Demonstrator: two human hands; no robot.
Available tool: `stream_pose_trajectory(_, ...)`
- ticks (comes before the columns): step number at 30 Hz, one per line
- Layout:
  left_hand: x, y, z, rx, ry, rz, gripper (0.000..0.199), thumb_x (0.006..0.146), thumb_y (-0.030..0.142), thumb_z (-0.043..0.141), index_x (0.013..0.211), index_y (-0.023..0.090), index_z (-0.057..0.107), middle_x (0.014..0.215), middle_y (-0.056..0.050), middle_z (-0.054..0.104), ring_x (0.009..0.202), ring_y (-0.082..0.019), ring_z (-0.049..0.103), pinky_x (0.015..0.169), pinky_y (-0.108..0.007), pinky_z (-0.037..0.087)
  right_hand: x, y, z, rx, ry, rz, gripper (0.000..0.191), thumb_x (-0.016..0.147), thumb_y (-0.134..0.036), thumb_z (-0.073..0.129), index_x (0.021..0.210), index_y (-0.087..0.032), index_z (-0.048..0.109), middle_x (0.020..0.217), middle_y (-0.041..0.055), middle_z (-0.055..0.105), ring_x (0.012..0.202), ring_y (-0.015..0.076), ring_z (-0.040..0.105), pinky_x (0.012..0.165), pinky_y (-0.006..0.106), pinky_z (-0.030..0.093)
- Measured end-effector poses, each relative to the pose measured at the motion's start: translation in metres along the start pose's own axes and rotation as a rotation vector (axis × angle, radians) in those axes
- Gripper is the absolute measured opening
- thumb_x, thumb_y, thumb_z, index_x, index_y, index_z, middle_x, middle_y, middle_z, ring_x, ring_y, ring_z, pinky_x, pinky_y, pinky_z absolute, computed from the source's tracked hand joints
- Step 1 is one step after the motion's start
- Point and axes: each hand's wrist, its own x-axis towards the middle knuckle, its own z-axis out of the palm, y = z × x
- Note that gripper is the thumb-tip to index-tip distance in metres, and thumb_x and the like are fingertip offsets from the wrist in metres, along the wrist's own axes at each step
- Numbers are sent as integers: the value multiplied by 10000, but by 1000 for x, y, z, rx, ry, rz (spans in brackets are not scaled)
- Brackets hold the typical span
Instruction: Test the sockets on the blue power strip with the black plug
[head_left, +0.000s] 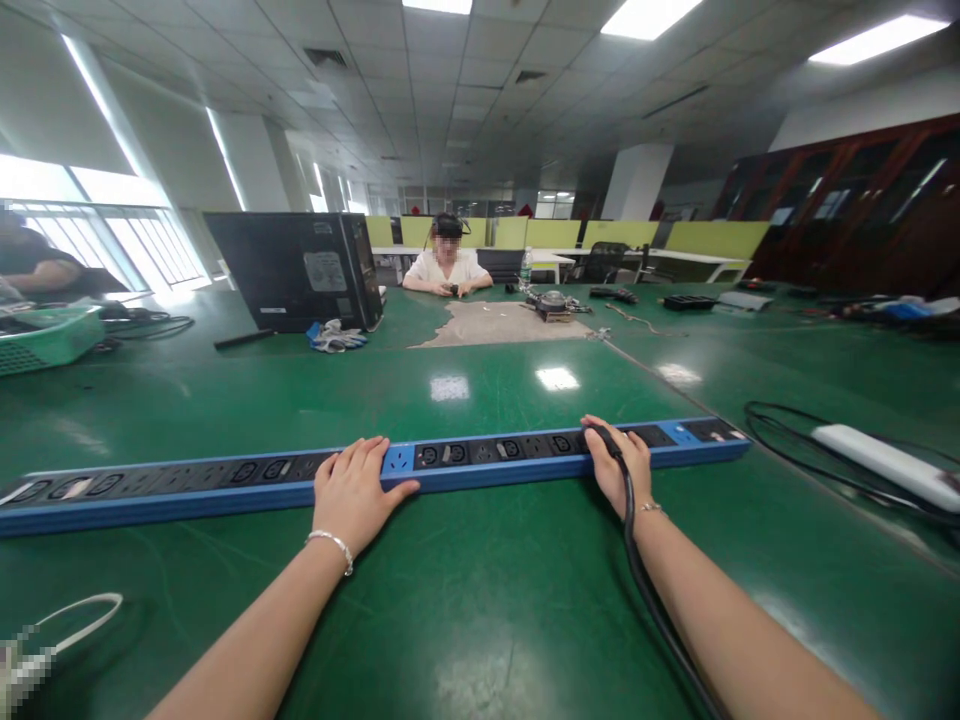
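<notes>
Clearly, blue power distribution unit: lies crosswise on the near part of the green surface, sockets facing up, its left end running to the edge of view; laid so, it seems, to keep the outlets within reach.
Left grip: relaxed, fingers draped over the sockets just beside a blue outlet block, thumb along the near side; probably there to keep the long body from sliding.
Right grip: pinched around a black plug at the sockets toward the right end, likely held near its head for control (whether it is seated, the fingers hide).
Black cable: runs from the plug down beside the right forearm, off the sockets.
Right-hand clutter: a white power strip and looped black cords lie near the unit's end and could hamper a shift that way.
Lower left: a white cable loop, apart from the unit.
Far side: a computer tower, work gloves, a brown sheet and a seated co-worker, all well apart, none obstructing either grip.
</notes>
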Motion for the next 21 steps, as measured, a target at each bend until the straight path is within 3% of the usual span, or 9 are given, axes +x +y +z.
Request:
stream_pose_trajectory(3, 0, -1, 1, 14, -3, -6, 620, 779, 590, 468, 1237, 173, 505, 1294, -109, 541, 1220, -273, 438, 1007, -435, 268, 14, 11, -16, 217, 172, 90, 437, 846, -499, 393, 1026, -179, 629, 990, 85, 692, 941, 198, 612, 878, 378, 427)
stream_pose_trajectory(8, 1, -1, 0, 27, -27, -14, 609, 787, 584, 452, 1243, 184, 500, 1312, -104, 528, 1232, -270, 425, 1009, -427, 265, 35, 63, -60, 47, 394, 177, 429, 773, -527, 517, 947, -154, 639, 918, 91, 684, 909, 219, 612, 875, 395, 442)
stream_pose_trajectory(13, 1, -1, -1, 24, -32, -13, 625, 782, 591, 453, 1251, 181, 496, 1312, -103, 526, 1232, -274, 425, 1010, -437, 271, 40, 95, -79, -4, 290, 286, 435, 704, -532, 600, 910, -157, 682, 978, 94, 677, 966, 249, 604, 918, 396, 431)
stream_pose_trajectory(18, 1, -1, -1, 20, -38, -17, 614, 782, 584, 456, 1257, 197, 495, 1315, -104, 525, 1236, -277, 421, 1008, -438, 269, 42, 87, -70, -164, 123, 274, 380, 749, -486, 550, 931, -192, 708, 1050, 90, 671, 1120, 263, 534, 1031, 418, 321)
stream_pose_trajectory(21, 1, -1, -1, 27, -27, -15, 612, 790, 585, 445, 1255, 189, 493, 1316, -107, 522, 1234, -277, 422, 1010, -435, 267, 43, 82, -68, -241, 89, 238, 366, 766, -467, 529, 965, -217, 707, 1064, 83, 670, 1139, 257, 522, 1038, 414, 307)
